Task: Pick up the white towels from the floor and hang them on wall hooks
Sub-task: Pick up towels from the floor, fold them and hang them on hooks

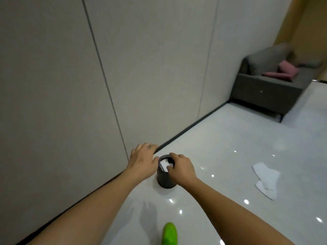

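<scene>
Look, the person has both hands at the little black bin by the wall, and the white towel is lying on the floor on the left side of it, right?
Not quite. In the head view the white towel lies on the floor to the right of the black bin, not the left. The rest holds: the left hand and right hand are both at the bin by the wall.

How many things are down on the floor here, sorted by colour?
White: 1, the towel
Dark grey: 2, the bin and the sofa
Green: 1, the shoe
Total: 4
</scene>
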`<state>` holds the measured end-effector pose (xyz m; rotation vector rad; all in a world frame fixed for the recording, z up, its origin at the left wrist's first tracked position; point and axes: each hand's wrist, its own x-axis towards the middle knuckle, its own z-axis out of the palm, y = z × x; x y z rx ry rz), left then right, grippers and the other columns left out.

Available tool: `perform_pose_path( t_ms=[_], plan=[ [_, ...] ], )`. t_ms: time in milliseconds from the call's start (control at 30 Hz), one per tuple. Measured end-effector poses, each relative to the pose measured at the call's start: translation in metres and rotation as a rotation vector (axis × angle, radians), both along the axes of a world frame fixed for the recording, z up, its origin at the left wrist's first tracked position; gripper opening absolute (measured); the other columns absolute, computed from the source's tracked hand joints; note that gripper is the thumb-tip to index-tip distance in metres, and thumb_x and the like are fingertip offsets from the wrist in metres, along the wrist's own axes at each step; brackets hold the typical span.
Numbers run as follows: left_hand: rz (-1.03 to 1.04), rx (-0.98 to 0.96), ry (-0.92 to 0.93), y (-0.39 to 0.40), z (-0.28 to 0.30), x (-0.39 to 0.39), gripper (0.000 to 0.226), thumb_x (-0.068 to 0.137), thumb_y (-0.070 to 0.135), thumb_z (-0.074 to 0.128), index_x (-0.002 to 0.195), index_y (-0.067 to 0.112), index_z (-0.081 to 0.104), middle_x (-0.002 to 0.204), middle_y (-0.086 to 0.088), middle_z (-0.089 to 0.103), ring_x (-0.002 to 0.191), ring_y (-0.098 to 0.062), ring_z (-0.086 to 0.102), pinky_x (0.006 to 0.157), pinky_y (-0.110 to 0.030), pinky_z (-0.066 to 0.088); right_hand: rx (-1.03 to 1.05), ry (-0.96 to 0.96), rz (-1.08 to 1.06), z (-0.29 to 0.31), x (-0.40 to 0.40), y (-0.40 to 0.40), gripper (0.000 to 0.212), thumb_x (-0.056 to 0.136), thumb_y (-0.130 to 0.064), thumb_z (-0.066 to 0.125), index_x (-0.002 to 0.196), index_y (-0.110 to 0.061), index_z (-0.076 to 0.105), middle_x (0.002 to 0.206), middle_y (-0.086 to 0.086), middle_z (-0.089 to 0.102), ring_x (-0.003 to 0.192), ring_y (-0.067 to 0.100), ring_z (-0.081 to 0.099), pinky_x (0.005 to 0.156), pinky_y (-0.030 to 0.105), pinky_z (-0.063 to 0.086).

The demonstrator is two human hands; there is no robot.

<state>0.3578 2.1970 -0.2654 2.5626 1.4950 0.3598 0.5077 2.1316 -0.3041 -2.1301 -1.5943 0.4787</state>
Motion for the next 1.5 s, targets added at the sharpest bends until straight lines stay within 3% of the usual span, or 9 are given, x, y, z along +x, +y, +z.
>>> perform_pose_path(
  t_ms=[367,767,1167,1367,1500],
  plan=[
    [-0.547,-0.240,0.097,0.085,-0.072,0.328,0.051,0.097,0.040,0.047,0.144,0.023,0.039,0.145,-0.003,0.042,0.132,-0.024,0.037,0.109,-0.039,0.033,-0.301,0.104,-0.561,-0.057,0.284,-0.010,0.060,0.094,-0.032,0.054,0.150,-0.021,0.034,0.138,0.007,0.050,0.126,0.025,0.048,0.099,0.034,0.043],
    [-0.854,-0.335,0.276,0.084,-0.144,0.579,0.052,0.096,0.040,0.047,0.145,0.023,0.039,0.146,-0.004,0.041,0.130,-0.026,0.039,0.105,-0.038,0.035,-0.419,0.310,-0.948,-0.124,0.476,-0.062,0.058,0.092,-0.031,0.056,0.146,-0.018,0.042,0.130,0.009,0.056,0.121,0.026,0.053,0.096,0.032,0.044],
    [-0.736,-0.535,0.474,0.077,-0.279,0.849,0.053,0.097,0.034,0.051,0.146,0.019,0.038,0.144,-0.010,0.043,0.127,-0.028,0.043,0.102,-0.038,0.040,-0.486,0.602,-0.998,-0.275,0.755,-0.064,0.055,0.094,-0.028,0.055,0.145,-0.013,0.043,0.134,0.008,0.058,0.122,0.023,0.053,0.089,0.023,0.039],
    [-0.704,-0.616,0.484,0.076,-0.340,0.951,0.049,0.095,0.031,0.054,0.141,0.016,0.047,0.137,-0.011,0.049,0.124,-0.028,0.047,0.102,-0.039,0.040,-0.534,0.766,-1.102,-0.345,0.842,-0.063,0.048,0.089,-0.028,0.061,0.135,-0.013,0.055,0.124,0.009,0.065,0.118,0.025,0.057,0.086,0.024,0.040],
    [-0.633,-0.692,0.513,0.083,-0.417,0.994,0.047,0.093,0.030,0.058,0.138,0.017,0.051,0.134,-0.009,0.051,0.117,-0.026,0.053,0.098,-0.032,0.038,-0.548,0.924,-1.224,-0.423,0.876,-0.052,0.043,0.086,-0.031,0.063,0.126,-0.014,0.062,0.121,0.005,0.066,0.114,0.022,0.058,0.081,0.019,0.034]
  ],
)
